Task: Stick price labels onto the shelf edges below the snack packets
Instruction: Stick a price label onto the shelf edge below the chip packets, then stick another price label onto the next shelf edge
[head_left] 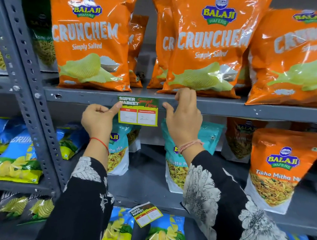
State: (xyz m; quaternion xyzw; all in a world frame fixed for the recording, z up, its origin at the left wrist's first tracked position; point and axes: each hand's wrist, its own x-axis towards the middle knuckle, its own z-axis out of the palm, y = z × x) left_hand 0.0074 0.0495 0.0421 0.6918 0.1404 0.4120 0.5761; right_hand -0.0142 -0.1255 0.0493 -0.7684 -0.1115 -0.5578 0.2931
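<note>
In the head view, a price label sits against the front edge of the upper shelf, between two orange Crunchem packets standing above it. Its green header strip lies on the shelf edge, while the white price boxes hang below the lip with nothing behind them.

The left hand is curled into a loose fist, its thumb pressed on the label's upper left corner. The right hand is beside the label's right edge, partly spread, its fingers bent at the shelf lip under the middle packet; whether its thumb touches the label cannot be told.

The step in hand looks like fixing this label in place. To do it well, the person would keep the left thumb as an anchor, check that the top edge runs level with the shelf, then press along the header strip from left to right so it bonds flat without a crease. Only the part backed by metal can take pressure. The fingers should stay clear of the packet bottoms.

A second label is already on the lower shelf edge, tilted.
</note>
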